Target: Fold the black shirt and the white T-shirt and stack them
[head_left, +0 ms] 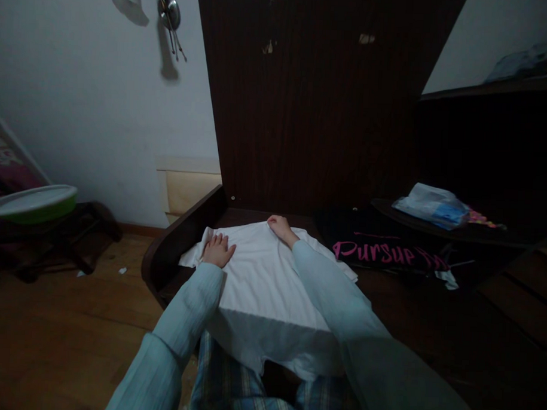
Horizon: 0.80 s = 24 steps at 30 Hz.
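Observation:
A white shirt (266, 282) lies spread over a dark wooden surface, its near part hanging over the front edge toward my knees. My left hand (217, 251) rests flat on the shirt's left side, fingers spread. At the far edge of the cloth, my right hand (280, 227) is closed, with its fingers pinched on the shirt near the middle. Some of the right fingertips are hidden from view.
Right of the shirt lies a black cloth (380, 244) with pink lettering. A plastic bag (430, 204) sits on a shelf beyond it. A dark raised side panel (183, 232) borders the left. Farther left, a green basin (35, 205) rests on a dark stand.

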Motion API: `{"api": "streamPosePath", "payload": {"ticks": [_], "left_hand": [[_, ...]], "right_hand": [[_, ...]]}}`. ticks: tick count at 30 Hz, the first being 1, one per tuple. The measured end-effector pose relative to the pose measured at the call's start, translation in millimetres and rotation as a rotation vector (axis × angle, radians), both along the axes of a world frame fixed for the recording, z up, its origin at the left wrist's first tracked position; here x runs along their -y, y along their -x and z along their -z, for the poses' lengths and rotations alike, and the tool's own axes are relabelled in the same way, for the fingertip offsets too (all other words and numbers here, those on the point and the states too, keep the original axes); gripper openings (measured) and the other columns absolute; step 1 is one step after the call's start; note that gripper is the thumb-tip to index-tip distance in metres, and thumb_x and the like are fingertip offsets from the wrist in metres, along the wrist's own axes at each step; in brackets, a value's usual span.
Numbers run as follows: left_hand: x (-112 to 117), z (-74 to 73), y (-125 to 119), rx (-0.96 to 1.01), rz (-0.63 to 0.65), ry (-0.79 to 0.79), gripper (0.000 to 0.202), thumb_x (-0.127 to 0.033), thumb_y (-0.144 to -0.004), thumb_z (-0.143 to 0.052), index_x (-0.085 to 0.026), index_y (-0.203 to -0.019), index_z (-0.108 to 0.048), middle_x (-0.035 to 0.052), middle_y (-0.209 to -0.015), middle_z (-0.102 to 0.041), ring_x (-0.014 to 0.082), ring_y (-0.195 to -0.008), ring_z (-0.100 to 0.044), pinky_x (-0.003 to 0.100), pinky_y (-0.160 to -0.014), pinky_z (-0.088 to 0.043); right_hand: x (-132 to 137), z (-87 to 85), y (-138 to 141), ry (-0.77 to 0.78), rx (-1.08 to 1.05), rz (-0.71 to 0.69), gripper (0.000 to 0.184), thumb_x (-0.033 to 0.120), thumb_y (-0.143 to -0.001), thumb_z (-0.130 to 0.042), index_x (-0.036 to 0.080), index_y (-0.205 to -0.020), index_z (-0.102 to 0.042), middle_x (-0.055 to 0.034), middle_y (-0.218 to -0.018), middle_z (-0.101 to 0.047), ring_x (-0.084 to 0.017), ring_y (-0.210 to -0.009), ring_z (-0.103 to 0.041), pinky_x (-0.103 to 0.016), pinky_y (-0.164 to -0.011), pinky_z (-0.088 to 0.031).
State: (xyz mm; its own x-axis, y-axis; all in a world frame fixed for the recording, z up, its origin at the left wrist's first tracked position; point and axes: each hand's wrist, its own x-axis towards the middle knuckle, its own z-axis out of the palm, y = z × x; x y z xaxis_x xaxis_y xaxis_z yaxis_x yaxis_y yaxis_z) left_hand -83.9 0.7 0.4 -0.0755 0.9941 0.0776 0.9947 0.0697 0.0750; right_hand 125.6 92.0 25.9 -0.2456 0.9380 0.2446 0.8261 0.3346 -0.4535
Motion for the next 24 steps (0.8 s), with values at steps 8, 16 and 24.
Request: {"api": "streamPosePath", "payload": {"ticks": [8,16,24], "left_hand": [[-0.5,0.1,0.7,0.009,0.002,0.014,0.059,-0.046,-0.086,-0.027,-0.012,-0.134,-0.033,0.0122,-0.143,-0.026,0.0264,-0.132,-0.021,0.041,-0.105,-0.021],[-1.4,0.7,-0.3,0.004,0.001,0.019,0.060,-0.046,-0.087,-0.026,-0.011,-0.135,-0.030,0.0129,-0.143,-0.025,0.0268,-0.132,-0.020,0.041,-0.105,-0.021],[-1.5,1.3,-0.4,-0.001,-0.003,0.011,0.058,-0.045,-0.086,-0.027,-0.011,-0.134,-0.032,0.0130,-0.143,-0.027,0.0268,-0.132,-0.021,0.043,-0.104,-0.021]], "right_hand": [[9.8,4.9,-0.8,-0.038,0.007,0.124,0.041,0.016,-0.080,-0.047,0.009,-0.120,-0.049,-0.0166,-0.117,-0.055,-0.024,-0.106,-0.050,-0.034,-0.089,-0.038],[52.9,26.2,2.0,-0.101,0.182,-0.163,0.041,0.023,-0.083,-0.043,0.012,-0.123,-0.047,-0.0115,-0.131,-0.045,-0.020,-0.121,-0.037,-0.033,-0.102,-0.025],[54.8,35.4,8.4,0.119,0.272,-0.147,0.067,0.052,-0.087,-0.025,0.008,-0.138,-0.023,-0.0122,-0.146,-0.017,-0.023,-0.134,-0.012,-0.040,-0.106,-0.011]]}}
